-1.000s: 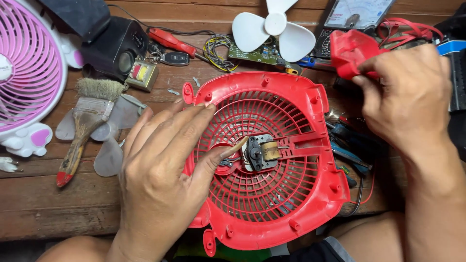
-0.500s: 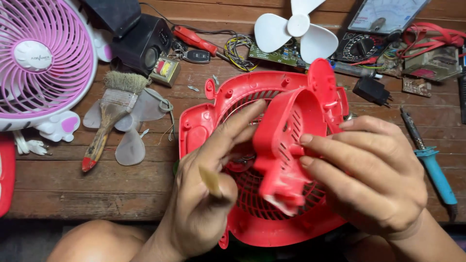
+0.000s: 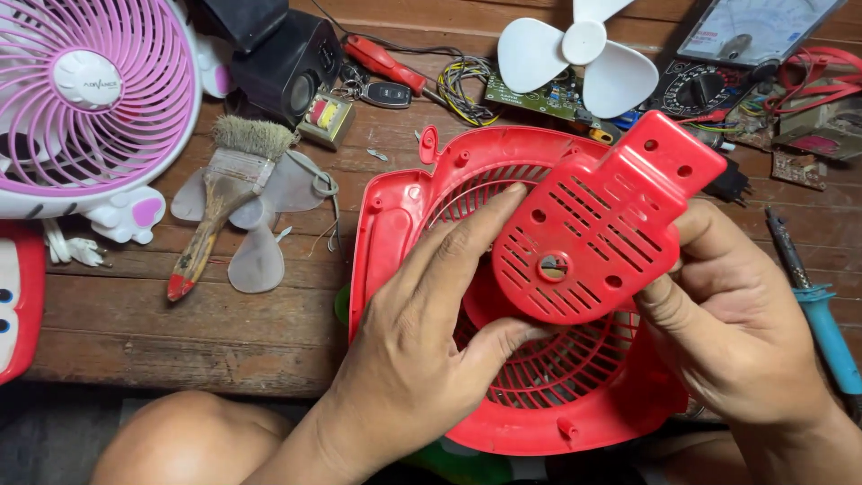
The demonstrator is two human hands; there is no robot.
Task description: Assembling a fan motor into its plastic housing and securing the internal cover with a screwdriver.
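we've brought the red vented cover (image 3: 597, 238) over the red fan grille (image 3: 539, 386) since a moment ago; our left hand (image 3: 422, 359) and right hand (image 3: 736, 332) both grip it, above the wooden surface (image 3: 180, 314), lined up for fitting.

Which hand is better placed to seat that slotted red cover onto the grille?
Probably right: the right hand grips the slotted red cover, while the left hand steadies the red grille.

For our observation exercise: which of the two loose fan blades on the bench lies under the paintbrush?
The clear translucent blade at left; the paintbrush rests across it. The white blade lies apart, at the top.
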